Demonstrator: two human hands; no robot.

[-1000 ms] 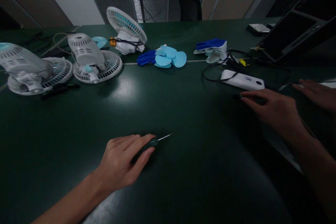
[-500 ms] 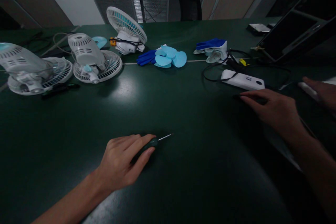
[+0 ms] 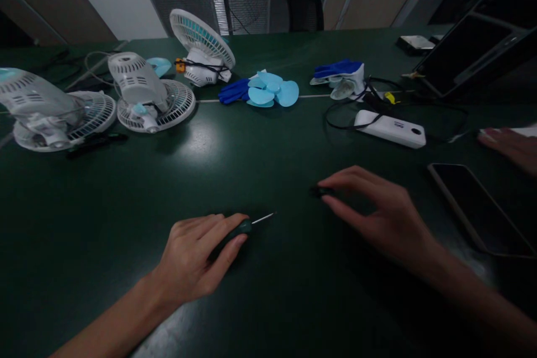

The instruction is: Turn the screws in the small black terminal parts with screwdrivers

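Note:
My left hand (image 3: 201,257) rests on the dark green table, closed round the dark handle of a screwdriver (image 3: 244,227). Its thin metal shaft points right, towards the middle of the table. To the right, my right hand (image 3: 373,207) pinches a small black object (image 3: 321,191) between thumb and fingers, just above or on the tabletop. The object is too dark and small to name. A gap of bare table lies between the screwdriver tip and the black object.
Small white fans (image 3: 142,89) stand at the left. Light-blue fan blades (image 3: 272,89) lie by blue-white gloves (image 3: 339,75) at the back. A white box (image 3: 390,128) with black cable and a phone (image 3: 478,207) are right. Another person's hand (image 3: 509,145) is at the right edge.
My right hand has moved left and nearer to me with the small black object, uncovering the phone. The other person's hand has flattened out. My left hand has stayed still.

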